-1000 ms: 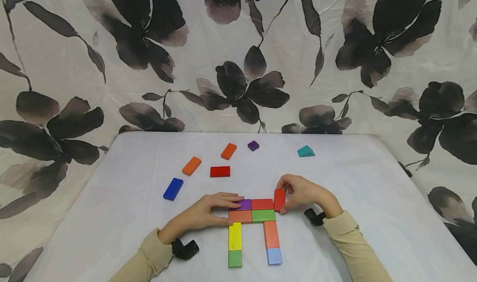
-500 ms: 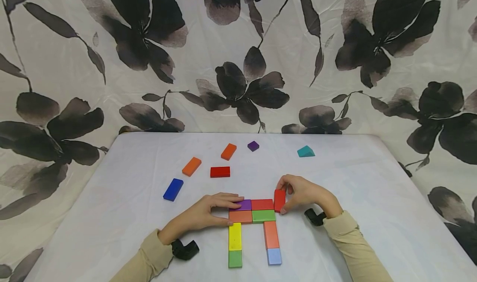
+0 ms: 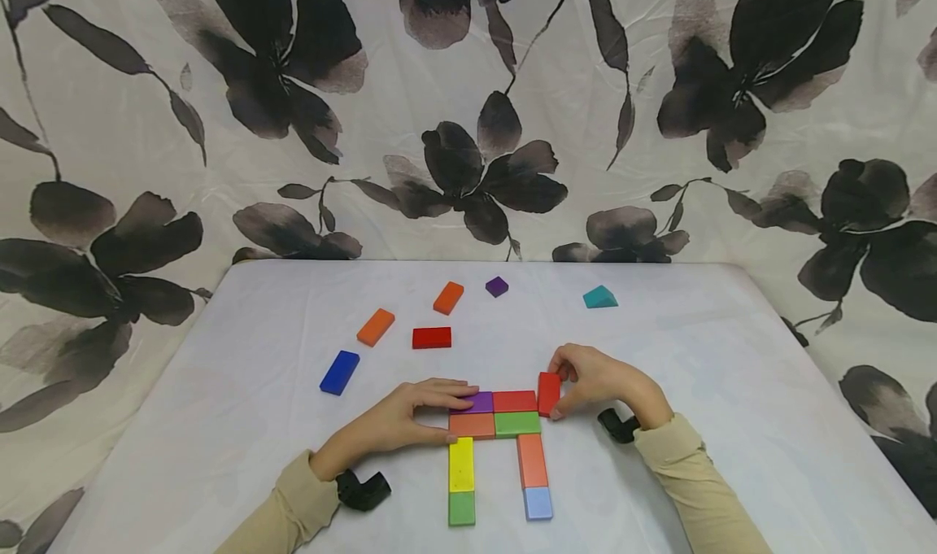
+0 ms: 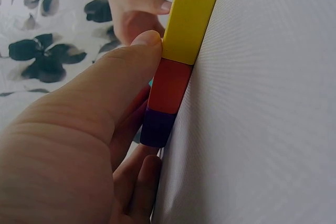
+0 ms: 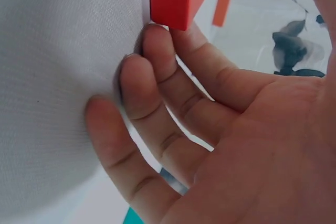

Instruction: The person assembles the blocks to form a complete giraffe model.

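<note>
Flat coloured blocks lie joined in a shape on the white table. Its two upper rows hold a purple block [image 3: 479, 403], a red one [image 3: 515, 401], an orange one [image 3: 472, 426] and a green one [image 3: 517, 423]. My left hand [image 3: 406, 414] reaches over the left end: straight fingers rest on the purple block, the thumb touches the corner by the yellow block [image 4: 191, 17]. My right hand [image 3: 594, 377] pinches an upright-turned red block [image 3: 549, 394] between thumb and fingers, against the right end of the rows. In the right wrist view, the remaining fingertips [image 5: 137, 85] rest near the tablecloth.
Two legs run toward me: yellow over green [image 3: 462, 508], and orange [image 3: 532, 461] over light blue [image 3: 538, 503]. Farther back lie a blue block [image 3: 340, 372], orange blocks [image 3: 376, 327], a red block [image 3: 432, 338], a purple piece [image 3: 497, 286] and a teal wedge [image 3: 601, 297].
</note>
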Demonstrator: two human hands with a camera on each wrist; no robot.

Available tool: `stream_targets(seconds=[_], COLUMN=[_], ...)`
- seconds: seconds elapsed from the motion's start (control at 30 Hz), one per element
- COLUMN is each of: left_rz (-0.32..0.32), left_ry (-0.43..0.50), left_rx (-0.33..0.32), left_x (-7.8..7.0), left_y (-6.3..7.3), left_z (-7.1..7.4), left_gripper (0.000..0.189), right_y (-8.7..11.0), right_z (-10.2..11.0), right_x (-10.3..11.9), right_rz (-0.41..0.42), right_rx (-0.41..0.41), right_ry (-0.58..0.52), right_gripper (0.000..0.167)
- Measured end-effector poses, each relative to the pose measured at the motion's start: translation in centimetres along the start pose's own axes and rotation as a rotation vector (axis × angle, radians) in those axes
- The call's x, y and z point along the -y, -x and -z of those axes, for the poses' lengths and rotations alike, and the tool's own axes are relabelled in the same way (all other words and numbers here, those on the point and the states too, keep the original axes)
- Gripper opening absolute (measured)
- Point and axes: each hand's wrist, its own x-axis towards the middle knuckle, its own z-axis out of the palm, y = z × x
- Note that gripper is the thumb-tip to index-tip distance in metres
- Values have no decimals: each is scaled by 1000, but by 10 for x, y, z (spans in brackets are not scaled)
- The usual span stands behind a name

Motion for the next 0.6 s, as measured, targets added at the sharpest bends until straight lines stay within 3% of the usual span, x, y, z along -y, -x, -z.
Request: stream_targets(seconds=[0.6], left_rz=[16], left_ry=[4], left_rx=[-2], left_x=[-2], left_y=[0], left_z=[0], left_gripper=[48], right_y=[2], right_z=[0], right_x=[6], right_rz=[-46], right_rx=[14], right_ry=[17], right_gripper=[48])
